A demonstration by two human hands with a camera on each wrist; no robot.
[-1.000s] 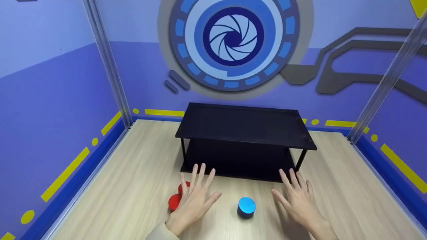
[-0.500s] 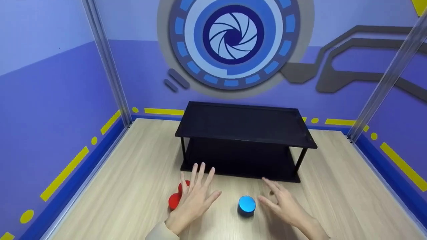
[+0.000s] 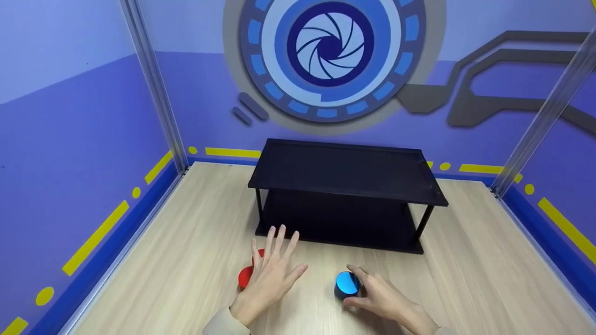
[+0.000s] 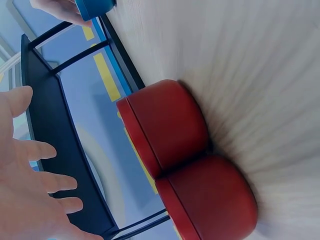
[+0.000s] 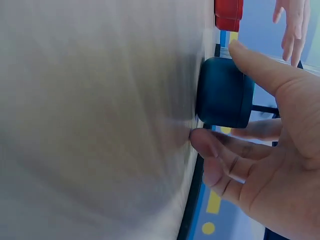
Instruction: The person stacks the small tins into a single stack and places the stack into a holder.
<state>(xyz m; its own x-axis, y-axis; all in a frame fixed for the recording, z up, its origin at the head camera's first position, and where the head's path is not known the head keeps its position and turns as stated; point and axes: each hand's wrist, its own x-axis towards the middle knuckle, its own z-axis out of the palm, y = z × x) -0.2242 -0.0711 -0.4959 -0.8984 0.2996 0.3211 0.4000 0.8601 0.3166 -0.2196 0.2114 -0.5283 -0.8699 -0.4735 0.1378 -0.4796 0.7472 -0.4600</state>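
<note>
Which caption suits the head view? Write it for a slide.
A person's right grip curves around a shiny blue cylinder, left grip spread beside two red cylinders, before a black two-tier shelf.

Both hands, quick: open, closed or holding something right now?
Left hand: open, fingers spread, holding nothing, beside the two red canisters.
Right hand: thumb and fingers curled around the blue canister; how firmly, I can't tell.
</note>
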